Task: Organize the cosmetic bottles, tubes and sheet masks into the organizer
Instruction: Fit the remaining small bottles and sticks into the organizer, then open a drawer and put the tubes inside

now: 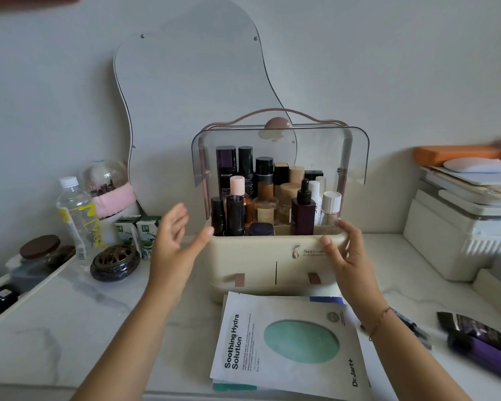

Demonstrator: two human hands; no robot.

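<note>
Organizer [258,256]: lid raised, bottles [302,215] upright inside;
Sheet masks [287,342]: flat on counter [70,328], near side;
Left hand [174,241]: released, beside organizer;
Right hand [349,256]: grasping organizer's right rim

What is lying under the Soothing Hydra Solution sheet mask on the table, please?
Edges of more flat packets show beneath the sheet mask: a teal edge at its near corner, a blue edge at its far side. The mask covers the rest, so their number is hidden.
</note>
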